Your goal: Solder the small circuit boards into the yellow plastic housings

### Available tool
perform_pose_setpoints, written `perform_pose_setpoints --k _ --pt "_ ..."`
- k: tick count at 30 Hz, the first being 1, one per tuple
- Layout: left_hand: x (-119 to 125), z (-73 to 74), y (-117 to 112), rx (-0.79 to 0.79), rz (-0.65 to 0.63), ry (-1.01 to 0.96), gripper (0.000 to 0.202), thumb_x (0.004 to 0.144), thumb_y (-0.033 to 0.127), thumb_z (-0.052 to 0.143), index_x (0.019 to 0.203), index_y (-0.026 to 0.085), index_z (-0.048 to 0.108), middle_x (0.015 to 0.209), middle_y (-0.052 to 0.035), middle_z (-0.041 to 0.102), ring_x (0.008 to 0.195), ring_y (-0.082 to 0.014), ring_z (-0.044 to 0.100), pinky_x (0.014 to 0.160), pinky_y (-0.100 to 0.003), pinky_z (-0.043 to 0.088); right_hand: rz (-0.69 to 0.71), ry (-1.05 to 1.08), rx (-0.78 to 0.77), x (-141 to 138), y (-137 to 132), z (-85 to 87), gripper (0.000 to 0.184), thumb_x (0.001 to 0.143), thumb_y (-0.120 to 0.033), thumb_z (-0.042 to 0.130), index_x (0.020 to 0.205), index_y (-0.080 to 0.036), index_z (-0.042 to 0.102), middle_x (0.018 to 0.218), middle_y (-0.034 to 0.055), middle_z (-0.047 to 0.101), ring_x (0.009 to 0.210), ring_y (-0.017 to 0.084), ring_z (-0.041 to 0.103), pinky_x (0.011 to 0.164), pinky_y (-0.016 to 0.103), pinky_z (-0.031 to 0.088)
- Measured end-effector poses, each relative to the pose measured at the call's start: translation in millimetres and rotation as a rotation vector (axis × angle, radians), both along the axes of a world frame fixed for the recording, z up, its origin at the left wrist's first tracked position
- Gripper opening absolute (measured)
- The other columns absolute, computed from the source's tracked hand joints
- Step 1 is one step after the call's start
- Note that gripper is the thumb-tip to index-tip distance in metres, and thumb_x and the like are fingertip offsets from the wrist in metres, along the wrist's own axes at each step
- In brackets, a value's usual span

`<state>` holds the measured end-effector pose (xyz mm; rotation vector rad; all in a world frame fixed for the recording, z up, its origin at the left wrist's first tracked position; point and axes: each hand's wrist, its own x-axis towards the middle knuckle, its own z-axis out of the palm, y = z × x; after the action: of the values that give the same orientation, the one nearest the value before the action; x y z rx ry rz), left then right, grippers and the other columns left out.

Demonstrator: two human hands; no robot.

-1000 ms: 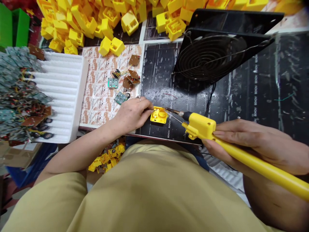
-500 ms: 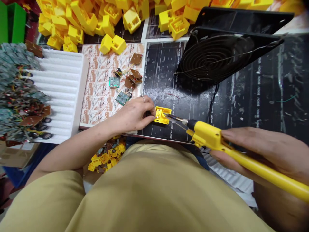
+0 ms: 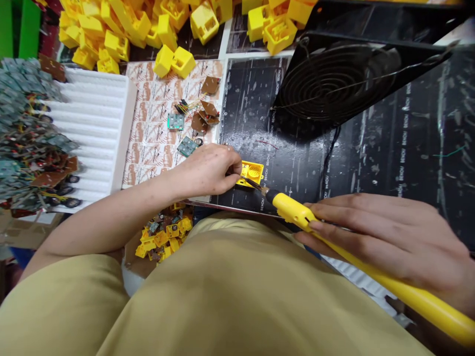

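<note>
My left hand [image 3: 208, 170] pinches a small yellow plastic housing [image 3: 252, 173] against the black bench mat [image 3: 297, 163], near its front edge. My right hand [image 3: 386, 237] is closed round a long yellow soldering iron [image 3: 297, 212]. The iron's dark metal tip touches the housing's near left corner, just beside my left fingertips. The iron's handle runs off to the lower right.
A black fan [image 3: 334, 79] leans at the back of the mat. A heap of yellow housings [image 3: 122, 29] fills the far edge. Small circuit boards [image 3: 185, 123] lie on patterned paper, beside a white ribbed tray [image 3: 96, 123]. More boards are piled at left [image 3: 29, 133].
The iron has turned in my right hand and slid left, so its tip now meets the housing's near corner. My left hand has kept its grip on the housing.
</note>
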<state>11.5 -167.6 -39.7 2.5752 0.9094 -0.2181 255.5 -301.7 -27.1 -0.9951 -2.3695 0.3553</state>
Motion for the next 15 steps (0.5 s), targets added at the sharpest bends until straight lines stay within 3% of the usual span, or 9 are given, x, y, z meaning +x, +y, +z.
perform_pose_setpoints --k 2,7,11,15 --pt "2 1.4 0 -0.014 0.008 0.029 0.014 0.080 0.014 0.058 0.082 0.016 0.072 0.083 -0.0035 0.073 0.073 -0.0167 0.065 0.070 -0.028 0.047 0.117 -0.086 0.049 3 2 2.0 0.013 0.094 -0.022 0.059 0.105 -0.015 0.062 0.104 0.0102 0.072 0.096 0.017 0.069 0.083 0.033 0.060" --pt "6 3.9 1 -0.048 0.024 0.093 0.015 0.080 0.014 0.058 0.084 0.016 0.073 0.085 -0.0043 0.073 0.080 -0.0201 0.067 0.075 -0.031 0.049 0.036 -0.034 0.137 9 4 0.4 0.024 0.081 -0.017 0.076 0.100 -0.016 0.062 0.092 0.0065 0.073 0.085 0.015 0.069 0.075 0.029 0.061" --pt "4 2.3 2 -0.027 -0.003 0.063 0.017 0.080 0.013 0.056 0.081 0.017 0.072 0.084 -0.0032 0.073 0.080 -0.0188 0.067 0.075 -0.030 0.048 0.024 -0.018 0.160 6 4 0.2 0.021 0.081 -0.015 0.075 0.097 -0.016 0.062 0.085 0.0039 0.073 0.080 0.012 0.068 0.071 0.025 0.061" --pt "3 1.5 2 -0.003 -0.021 0.055 0.017 0.080 0.014 0.055 0.081 0.017 0.072 0.082 -0.0028 0.073 0.077 -0.0178 0.066 0.072 -0.029 0.048 -0.177 0.037 0.049 -3 -5 0.2 0.015 0.084 -0.028 0.074 0.093 -0.023 0.063 0.086 0.0025 0.072 0.078 0.013 0.069 0.071 0.026 0.061"
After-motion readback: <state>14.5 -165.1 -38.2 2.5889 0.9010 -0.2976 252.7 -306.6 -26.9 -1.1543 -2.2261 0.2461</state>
